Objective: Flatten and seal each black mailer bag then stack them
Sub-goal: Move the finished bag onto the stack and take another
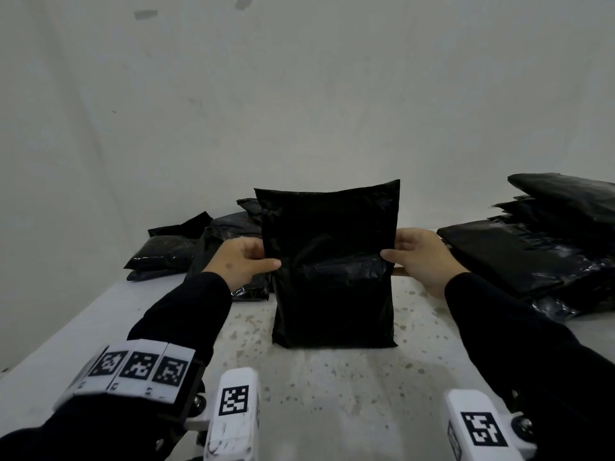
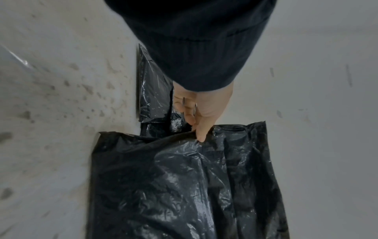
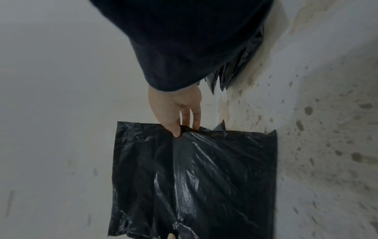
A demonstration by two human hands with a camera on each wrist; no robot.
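A filled black mailer bag (image 1: pixel 331 267) stands upright on its bottom edge on the speckled table (image 1: pixel 332 394), in the middle of the head view. My left hand (image 1: pixel 241 259) pinches its left edge about halfway up, thumb in front and fingers behind. My right hand (image 1: pixel 416 257) pinches the right edge at the same height. In the left wrist view the left hand (image 2: pixel 199 113) grips the crinkled bag (image 2: pixel 184 186) at its edge. The right wrist view has the right hand (image 3: pixel 178 113) holding the bag (image 3: pixel 204 177) the same way.
A loose heap of black mailer bags (image 1: pixel 186 247) lies at the back left, just behind my left hand. A stack of flat black bags (image 1: pixel 539 247) sits at the right, close to my right hand. A pale wall (image 1: pixel 299 94) rises behind the table.
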